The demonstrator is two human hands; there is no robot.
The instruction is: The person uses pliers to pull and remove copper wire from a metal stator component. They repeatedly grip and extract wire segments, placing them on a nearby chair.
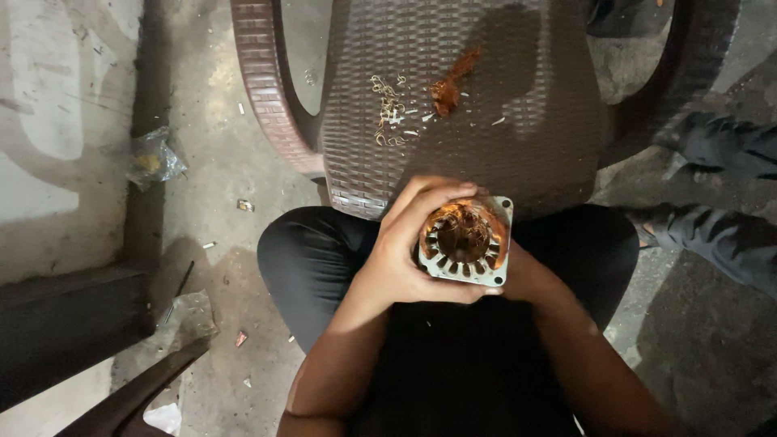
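A grey metal motor stator [467, 241], square with a round slotted bore and copper winding wire inside, is held above my lap. My left hand [405, 247] wraps around its left side, thumb under the lower edge and fingers curled over the top. My right hand is almost fully hidden behind the stator; only its wrist [526, 275] shows at the lower right, so its grip cannot be made out.
A brown woven plastic chair [453, 105] stands in front of my knees, with a clump of copper wire [447, 89] and scraps of insulation [390, 113] on its seat. Another person's legs [720, 194] are at the right. Litter and a plastic bag [152, 159] lie on the concrete floor.
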